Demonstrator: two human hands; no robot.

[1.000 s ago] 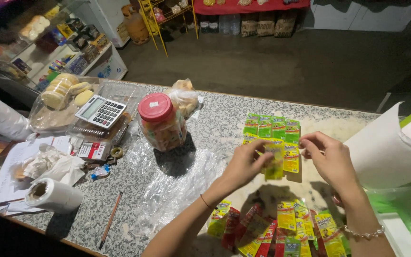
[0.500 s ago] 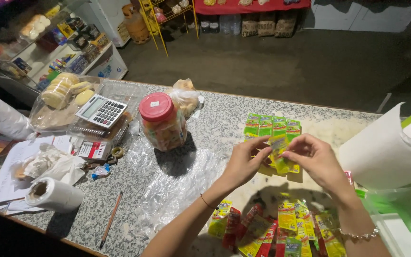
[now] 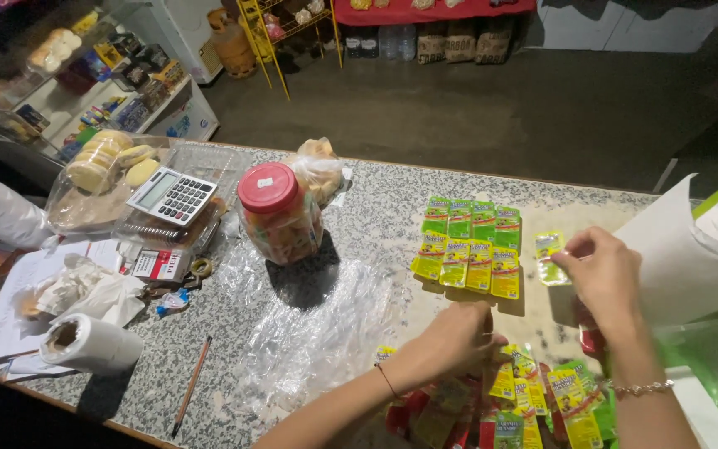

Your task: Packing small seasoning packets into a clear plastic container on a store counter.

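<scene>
Hands sorting sachets on a speckled counter

The right hand [image 3: 604, 274], knuckles up, pinches a single sachet [image 3: 548, 247] at three o'clock of the sachet grid [image 3: 469, 247]. The left hand [image 3: 459, 333], palm down with fingers curled, rests on the loose sachet pile [image 3: 533, 391] at six o'clock.

The left hand [image 3: 459, 337], which was up at the block of green and yellow sachets [image 3: 469, 245] a moment ago, now sits lower, on the loose pile of sachets [image 3: 533, 399] near the counter's front edge. The right hand [image 3: 604, 274] has moved right, off the block, and pinches a single sachet [image 3: 550, 258] just beside it.
</scene>
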